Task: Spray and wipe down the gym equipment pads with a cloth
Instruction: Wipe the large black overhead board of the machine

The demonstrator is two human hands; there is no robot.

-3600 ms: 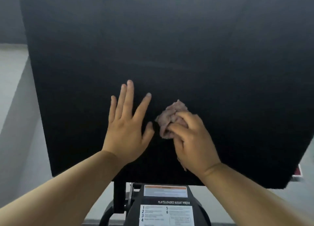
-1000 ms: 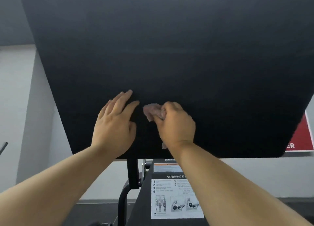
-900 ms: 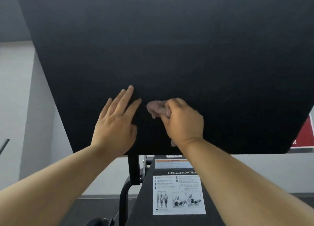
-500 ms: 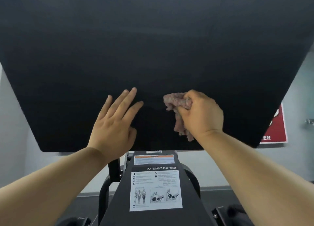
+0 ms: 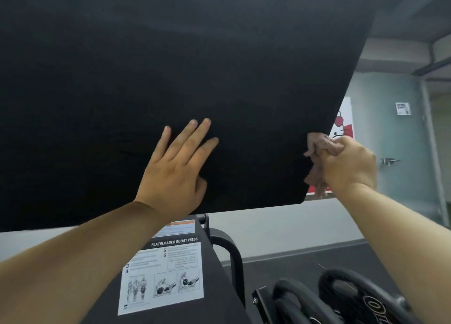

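Head view: white capitals on the black machine frame below the left wrist read "PLATELOADED SQUAT PRESS". Under them a white sticker shows the step numbers 3, 4, 5 and 6 and three small drawings of a figure exercising. Its fine print is too blurred to read, and the left forearm covers its upper left corner. Just above it an orange-striped label has writing that cannot be made out.

The left hand lies flat on the big black pad, fingers straight and spread, grasping nothing. The right hand is clenched round a bunched pinkish-brown cloth at the pad's right edge, near its lower corner. The cloth pokes out above the knuckles, hangs below the palm and touches the pad's edge. The fingertips are hidden inside the bundle.

Behind the right hand a red and white poster shows part of a cartoon with a red bow; the pad and hand hide the rest. Up and right of that hand a small paper notice on the wall is too small to read. Below the right forearm dark weight plates carry white lettering cut off by the arm
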